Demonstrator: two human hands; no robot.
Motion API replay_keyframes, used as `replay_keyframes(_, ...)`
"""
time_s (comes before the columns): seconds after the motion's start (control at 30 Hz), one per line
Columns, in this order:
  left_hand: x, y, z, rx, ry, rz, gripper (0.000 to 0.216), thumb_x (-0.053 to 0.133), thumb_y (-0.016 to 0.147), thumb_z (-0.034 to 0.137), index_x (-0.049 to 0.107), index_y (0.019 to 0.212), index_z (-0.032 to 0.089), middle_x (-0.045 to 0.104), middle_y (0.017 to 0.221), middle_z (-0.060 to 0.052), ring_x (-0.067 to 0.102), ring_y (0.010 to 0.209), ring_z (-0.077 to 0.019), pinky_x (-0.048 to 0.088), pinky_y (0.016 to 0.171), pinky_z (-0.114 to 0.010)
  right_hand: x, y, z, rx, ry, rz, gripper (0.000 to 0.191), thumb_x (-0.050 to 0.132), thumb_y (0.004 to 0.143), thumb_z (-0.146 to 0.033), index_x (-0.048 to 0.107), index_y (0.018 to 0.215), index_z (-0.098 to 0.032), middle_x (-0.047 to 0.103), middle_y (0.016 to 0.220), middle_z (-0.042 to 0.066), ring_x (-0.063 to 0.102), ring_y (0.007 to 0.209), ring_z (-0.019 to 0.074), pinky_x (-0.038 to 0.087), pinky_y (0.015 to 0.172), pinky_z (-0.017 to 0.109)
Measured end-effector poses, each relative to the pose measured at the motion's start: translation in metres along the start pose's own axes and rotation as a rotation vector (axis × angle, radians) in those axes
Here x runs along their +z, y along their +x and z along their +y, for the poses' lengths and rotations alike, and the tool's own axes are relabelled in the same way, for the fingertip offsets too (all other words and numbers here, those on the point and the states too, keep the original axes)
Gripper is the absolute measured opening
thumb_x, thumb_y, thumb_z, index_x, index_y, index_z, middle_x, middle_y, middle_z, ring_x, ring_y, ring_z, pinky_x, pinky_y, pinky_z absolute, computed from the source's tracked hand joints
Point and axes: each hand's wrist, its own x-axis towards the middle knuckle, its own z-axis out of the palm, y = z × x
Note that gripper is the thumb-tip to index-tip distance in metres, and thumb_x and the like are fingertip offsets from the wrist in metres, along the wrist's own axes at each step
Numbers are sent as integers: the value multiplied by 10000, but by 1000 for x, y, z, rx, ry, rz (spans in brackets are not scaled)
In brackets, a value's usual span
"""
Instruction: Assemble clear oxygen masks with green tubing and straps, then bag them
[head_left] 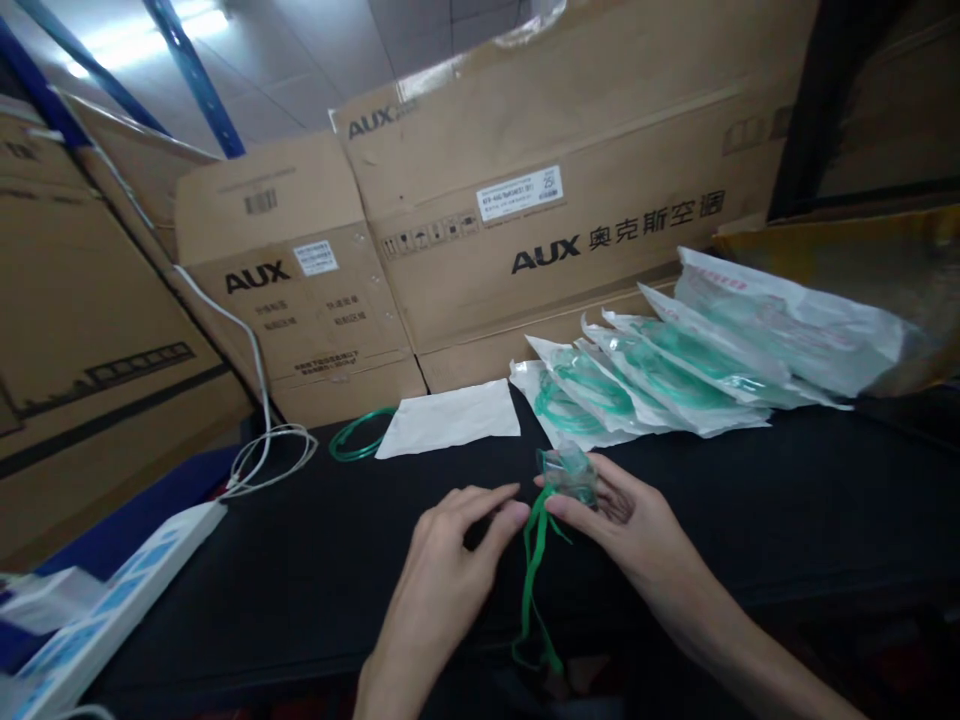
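My right hand (626, 510) is closed around a clear greenish plastic face mask (570, 472), thumb in front and fingers behind. From the mask a green elastic strap (531, 570) hangs down past the front of the table. Just left of the strap is my left hand (457, 535), its thumb and index finger stretched toward it with a small gap between them. I see nothing held in that hand. Beyond both hands, a white paper sheet (450, 420) lies on the black table, partly over a coil of green tubing (352, 438).
Several clear-and-white packets (660, 375) with green tubing overlap at the back right. Large AUX cardboard boxes (480, 300) stand behind the table (322, 560). On the left are a white power strip (127, 610) and a looped white cable (259, 400).
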Motion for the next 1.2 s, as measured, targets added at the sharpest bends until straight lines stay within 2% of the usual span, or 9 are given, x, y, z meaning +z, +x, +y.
replay_keyframes(0.13, -48, 13, -54, -86, 281, 245, 408, 455, 1000, 472, 741, 1186, 248, 744, 1241, -38, 659, 1206, -251, 474, 1081, -387, 0, 0, -1, 33, 23, -22, 394, 842, 747, -439, 682, 1008, -192, 746, 945, 46, 703, 952, 210, 544, 848, 308)
replay_keyframes(0.27, -94, 52, -121, -256, 680, 105, 496, 388, 986, 294, 563, 1426, 148, 592, 1468, -91, 541, 1367, -239, 413, 1146, -360, 0, 1, 1, 32, 49, -92, 387, 852, 736, -446, 670, 957, -186, 726, 919, 37, 685, 922, 199, 522, 826, 304)
replay_keyframes(0.33, -108, 71, -146, -320, 722, 68, 524, 456, 916, 229, 570, 1409, 89, 587, 1464, -136, 547, 1362, -262, 413, 1146, -371, 0, 0, 2, 34, 60, -126, 392, 856, 734, -446, 667, 954, -182, 722, 934, 38, 674, 910, 191, 508, 820, 302)
replay_keyframes(0.5, -117, 79, -172, -397, 748, -5, 486, 517, 870, 307, 677, 1268, 79, 688, 1318, -179, 639, 1245, -314, 489, 1057, -395, 0, 0, 4, 40, 67, -193, 385, 856, 744, -430, 671, 964, -174, 717, 946, 37, 659, 895, 182, 483, 806, 301)
replay_keyframes(0.67, -119, 31, -159, -409, 778, -66, 480, 463, 910, 425, 676, 1255, 167, 749, 1180, -118, 701, 1100, -290, 537, 902, -362, -1, -3, 1, 35, 85, -218, 368, 855, 752, -384, 670, 997, -180, 724, 952, 22, 669, 920, 183, 491, 847, 312)
replay_keyframes(0.87, -101, -14, -100, -422, 705, -69, 417, 489, 916, 500, 734, 1141, 248, 798, 982, -50, 750, 933, -293, 536, 741, -342, 0, -5, -6, 64, 68, -188, 444, 841, 760, -406, 636, 1087, -187, 724, 970, 22, 686, 932, 189, 500, 849, 317)
replay_keyframes(1.03, -65, -14, -50, -355, 560, -28, 484, 478, 917, 555, 773, 1116, 228, 800, 1055, -83, 739, 1023, -325, 548, 835, -378, 0, -8, -6, 66, 24, -126, 456, 803, 795, -463, 550, 1082, -215, 671, 851, -25, 659, 776, 151, 490, 736, 280)
replay_keyframes(1.1, -62, -9, -38, -337, 452, -45, 504, 425, 937, 559, 776, 1118, 245, 804, 1042, -68, 748, 998, -302, 553, 823, -362, -1, -9, -6, 78, 10, -112, 445, 796, 799, -479, 513, 1023, -218, 658, 829, -30, 643, 752, 147, 482, 720, 278)
replay_keyframes(1.2, -73, -4, -38, -299, 406, 76, 515, 425, 926, 570, 763, 1131, 240, 791, 1104, -65, 729, 1046, -295, 538, 896, -374, -2, -11, -5, 88, 5, -129, 452, 803, 787, -473, 464, 951, -223, 687, 873, 0, 653, 799, 166, 488, 752, 300)
